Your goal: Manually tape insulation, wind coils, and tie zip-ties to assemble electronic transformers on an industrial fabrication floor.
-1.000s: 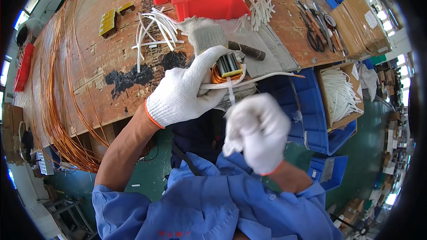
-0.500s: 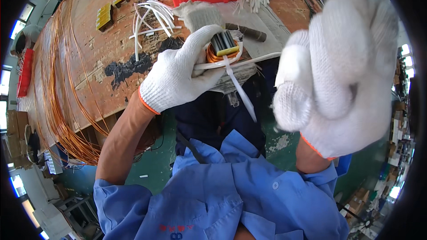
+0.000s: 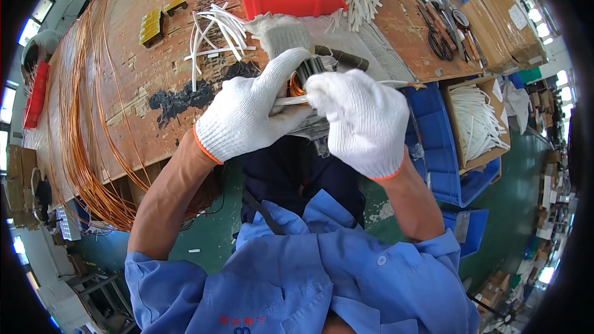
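Observation:
In a white knitted glove, my left hand (image 3: 241, 111) grips a copper wire coil (image 3: 296, 85) fitted with a dark ribbed core (image 3: 314, 65), its thumb up along the core's left side. White sleeving (image 3: 286, 101) runs out of the coil under that hand. My right hand (image 3: 365, 120), gloved the same way, is against the coil's right side with its fingers curled together. Whatever those fingers pinch is hidden; the white strap seen earlier does not show. Beneath lies a grey cloth pad, and a dark rod (image 3: 346, 57) rests just behind.
Behind the work are red bins (image 3: 291, 3) of white strips and loose white tubes (image 3: 224, 28). Bundled copper wire (image 3: 86, 130) hangs over the table's left edge. Scissors (image 3: 440, 46) and hand tools lie at far right, above a blue crate (image 3: 436, 142). Yellow blocks (image 3: 150, 26) sit far left.
My right hand has come from the near right, raised close to the camera, down and left to the coil, its fingers now closed there. My left hand keeps its grip.

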Demonstrator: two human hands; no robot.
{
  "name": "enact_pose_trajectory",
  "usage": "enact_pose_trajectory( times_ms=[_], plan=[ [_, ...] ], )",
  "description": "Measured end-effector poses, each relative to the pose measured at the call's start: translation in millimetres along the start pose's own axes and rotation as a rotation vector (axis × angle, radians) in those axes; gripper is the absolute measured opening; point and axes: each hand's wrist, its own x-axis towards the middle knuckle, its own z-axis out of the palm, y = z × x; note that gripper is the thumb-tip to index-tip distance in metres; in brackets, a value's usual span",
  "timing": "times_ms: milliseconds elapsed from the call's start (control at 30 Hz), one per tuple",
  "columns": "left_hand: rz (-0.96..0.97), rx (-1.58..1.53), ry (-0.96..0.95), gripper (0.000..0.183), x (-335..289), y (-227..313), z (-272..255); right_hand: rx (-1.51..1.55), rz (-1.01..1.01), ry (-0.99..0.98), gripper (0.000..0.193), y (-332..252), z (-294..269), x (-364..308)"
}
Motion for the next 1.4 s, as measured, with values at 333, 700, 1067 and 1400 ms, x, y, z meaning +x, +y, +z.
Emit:
enact_pose_trajectory(
  times_ms=[333, 700, 1067, 1400],
  plan=[
    [0.065, 0.035, 0.060, 0.079, -3, -9, 9, 0.173, 0.064, 0.073, 0.011, 3, 7, 17],
    [0.079, 0.184, -0.034, 0.098, 9, -10, -1, 0.709, 0.325, -0.041, 0.033, -18, -6, -3],
    [0.274, 0.289, -0.108, 0.079, 22, -23, -13, 1.181, 0.920, 0.099, 0.045, -51, 10, 24],
    [0.056, 0.350, -0.213, 0.087, 23, 8, -26, 1.079, 0.906, 0.093, 0.027, -63, 1, -26]
  ],
)
